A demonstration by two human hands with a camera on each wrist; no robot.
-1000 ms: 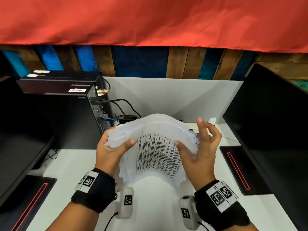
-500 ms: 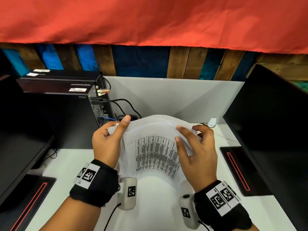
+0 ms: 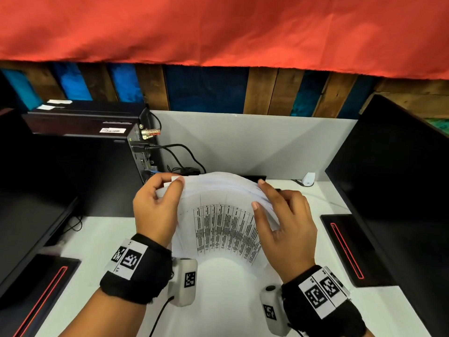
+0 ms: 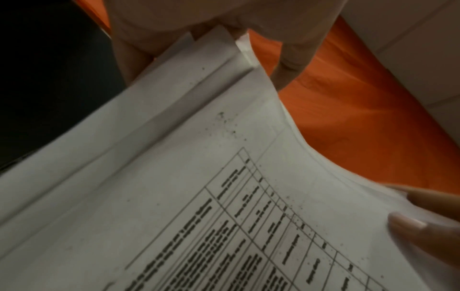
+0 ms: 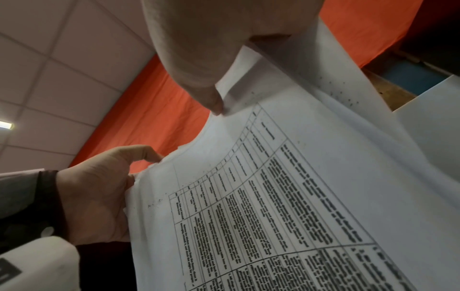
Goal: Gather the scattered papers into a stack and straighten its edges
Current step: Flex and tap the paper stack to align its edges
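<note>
A stack of white papers (image 3: 221,215) stands upright on the white desk (image 3: 97,239), bowed toward me, its front sheet printed with a table. My left hand (image 3: 155,210) grips the stack's upper left corner, thumb in front. My right hand (image 3: 284,220) holds the upper right edge, thumb on the front sheet and index finger along the top. In the left wrist view the paper stack (image 4: 199,196) fills the frame, its layered edges uneven near my fingers (image 4: 286,65). The right wrist view shows my thumb (image 5: 199,74) pressed on the printed sheet (image 5: 273,196).
A black computer case (image 3: 80,161) with cables stands at the left. Black monitors (image 3: 401,203) flank the desk on both sides, their stands (image 3: 347,249) resting on it. A white partition (image 3: 243,142) closes the back. A small white object (image 3: 308,178) sits at the back right.
Both hands shifted up to the stack's top corners. The right hand, earlier spread wide, now holds the top right edge. The sheets' fanned top edges look more even.
</note>
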